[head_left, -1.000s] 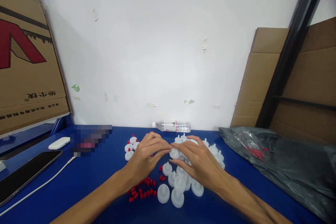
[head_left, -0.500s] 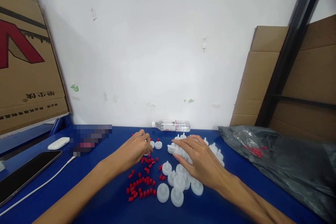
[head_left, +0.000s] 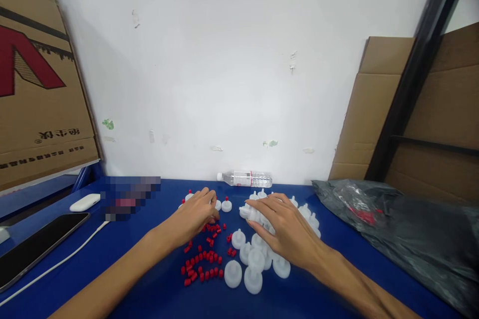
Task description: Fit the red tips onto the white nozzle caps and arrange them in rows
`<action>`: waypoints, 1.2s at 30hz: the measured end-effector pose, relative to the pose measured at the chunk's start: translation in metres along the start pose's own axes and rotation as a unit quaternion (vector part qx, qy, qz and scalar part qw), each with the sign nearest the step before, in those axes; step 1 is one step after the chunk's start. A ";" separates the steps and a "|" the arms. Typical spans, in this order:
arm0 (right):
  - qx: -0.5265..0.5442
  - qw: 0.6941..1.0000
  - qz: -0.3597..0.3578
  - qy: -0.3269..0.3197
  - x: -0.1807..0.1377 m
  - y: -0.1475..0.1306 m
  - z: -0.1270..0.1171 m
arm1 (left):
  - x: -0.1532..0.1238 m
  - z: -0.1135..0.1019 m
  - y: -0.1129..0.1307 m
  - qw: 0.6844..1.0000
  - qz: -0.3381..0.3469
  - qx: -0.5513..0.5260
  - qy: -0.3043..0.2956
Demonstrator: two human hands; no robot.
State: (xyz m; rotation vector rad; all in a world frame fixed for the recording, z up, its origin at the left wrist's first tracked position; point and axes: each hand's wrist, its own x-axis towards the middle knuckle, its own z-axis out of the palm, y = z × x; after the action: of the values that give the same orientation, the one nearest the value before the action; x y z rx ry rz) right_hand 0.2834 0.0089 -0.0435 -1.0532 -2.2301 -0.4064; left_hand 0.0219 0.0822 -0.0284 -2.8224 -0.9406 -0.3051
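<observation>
My left hand (head_left: pixel 202 209) is bent downward with fingers curled and fingertips together, just above small red caps (head_left: pixel 214 235) on the blue tabletop. Whatever it pinches is hidden. My right hand (head_left: pixel 286 224) reaches over a pile of white plastic nozzle lids (head_left: pixel 256 260). Between its thumb and fingers is one white nozzle lid (head_left: pixel 254 213), tipped sideways with its spout to the left. Behind the left hand stand several white lids with red caps on their spouts, among them one capped lid (head_left: pixel 226 205). More red caps lie scattered nearer me.
A clear plastic bottle (head_left: pixel 247 179) lies along the wall. To the right spreads a dark grey plastic bag (head_left: pixel 404 229), with a clear bag of red pieces on it. On the left are a phone (head_left: pixel 41 249), a white case (head_left: pixel 85 203), a cable and a cardboard box (head_left: pixel 37 109).
My left hand has pulled back slightly from the capped lids to the loose red caps, uncovering more lids behind it. The right hand has stayed almost still.
</observation>
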 end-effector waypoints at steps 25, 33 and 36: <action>0.022 1.000 0.002 -0.007 0.001 0.001 0.000 | 0.006 0.001 0.022 0.961 -0.089 -0.230 0.124; 0.024 0.999 -0.027 0.024 0.001 -0.001 -0.002 | 0.009 0.007 0.028 0.936 -0.009 -0.299 0.188; 0.026 0.997 -0.053 0.041 0.002 -0.002 -0.003 | 0.009 0.009 0.030 0.926 0.021 -0.316 0.205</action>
State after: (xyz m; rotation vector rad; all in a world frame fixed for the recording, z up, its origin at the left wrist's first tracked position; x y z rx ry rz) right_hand 0.2826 0.0071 -0.0402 -0.8777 -2.2181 -0.4267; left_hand 0.0483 0.0647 -0.0372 -3.0942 -0.7840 -1.3507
